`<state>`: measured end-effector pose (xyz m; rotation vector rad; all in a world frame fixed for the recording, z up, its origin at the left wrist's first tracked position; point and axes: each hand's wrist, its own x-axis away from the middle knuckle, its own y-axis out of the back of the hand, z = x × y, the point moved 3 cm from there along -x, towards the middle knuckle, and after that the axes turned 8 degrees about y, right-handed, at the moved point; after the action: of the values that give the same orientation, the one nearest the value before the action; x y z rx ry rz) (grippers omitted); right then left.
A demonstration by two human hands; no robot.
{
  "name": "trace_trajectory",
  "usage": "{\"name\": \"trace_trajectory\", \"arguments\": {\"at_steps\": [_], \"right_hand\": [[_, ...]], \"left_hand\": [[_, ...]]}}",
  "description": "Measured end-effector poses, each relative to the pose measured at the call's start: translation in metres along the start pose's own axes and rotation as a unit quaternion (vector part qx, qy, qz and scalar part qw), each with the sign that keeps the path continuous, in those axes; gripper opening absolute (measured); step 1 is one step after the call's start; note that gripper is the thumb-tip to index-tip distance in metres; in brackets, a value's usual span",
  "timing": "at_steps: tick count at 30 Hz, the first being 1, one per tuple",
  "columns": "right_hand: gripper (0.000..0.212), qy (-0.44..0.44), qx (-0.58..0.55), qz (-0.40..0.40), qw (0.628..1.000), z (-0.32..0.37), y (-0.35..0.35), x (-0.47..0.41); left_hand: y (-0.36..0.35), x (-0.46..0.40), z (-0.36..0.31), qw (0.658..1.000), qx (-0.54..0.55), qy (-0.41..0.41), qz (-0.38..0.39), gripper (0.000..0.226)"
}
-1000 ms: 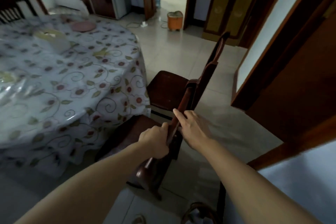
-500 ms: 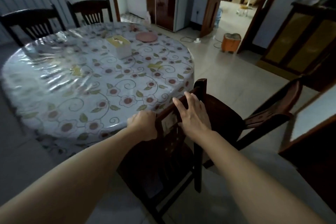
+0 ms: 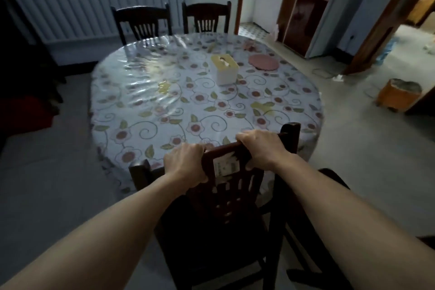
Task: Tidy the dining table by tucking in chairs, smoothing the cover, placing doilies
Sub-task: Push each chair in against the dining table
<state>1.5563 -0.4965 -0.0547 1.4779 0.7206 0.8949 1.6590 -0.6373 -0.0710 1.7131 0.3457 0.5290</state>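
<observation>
**A:** Chair (image 3: 226, 186) first, since it's closest. You've got your left hand (image 3: 186, 163) and right hand (image 3: 261, 148) both wrapped tight over the top rail, fingers curled around the wood, nothing loose. Its back sits right at the near edge of the table (image 3: 113, 139), so I'd say you're mid tuck-in.

**B:** Any tips for doing it clean?

**A:** Push level and straight with both hands, low and slow, so the legs slide and don't catch on the tiles. Watch the cover (image 3: 164, 92): its hem hangs over the rim right where the seat goes under and could bunch up.

**B:** Room to move?

**A:** Floor is open to your left; a second dark chair (image 3: 329, 179) crowds your right arm. Further out there's a tissue box (image 3: 224, 72) and a pink doily (image 3: 263, 61) on the cover, then two chairs (image 3: 143, 21) at the far rim.
</observation>
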Motion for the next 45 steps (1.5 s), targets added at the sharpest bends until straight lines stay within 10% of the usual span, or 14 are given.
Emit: {"name": "trace_trajectory", "arguments": {"at_steps": [10, 45], "right_hand": [[0.055, 0.143, 0.027, 0.021, 0.989, -0.019, 0.003, -0.045], [0.043, 0.099, 0.023, -0.080, 0.992, 0.018, -0.090, -0.059]], "left_hand": [[0.011, -0.015, 0.001, 0.997, -0.040, 0.044, -0.049, 0.040], [-0.081, -0.027, 0.062, 0.987, -0.044, -0.057, -0.147, 0.046]]}}
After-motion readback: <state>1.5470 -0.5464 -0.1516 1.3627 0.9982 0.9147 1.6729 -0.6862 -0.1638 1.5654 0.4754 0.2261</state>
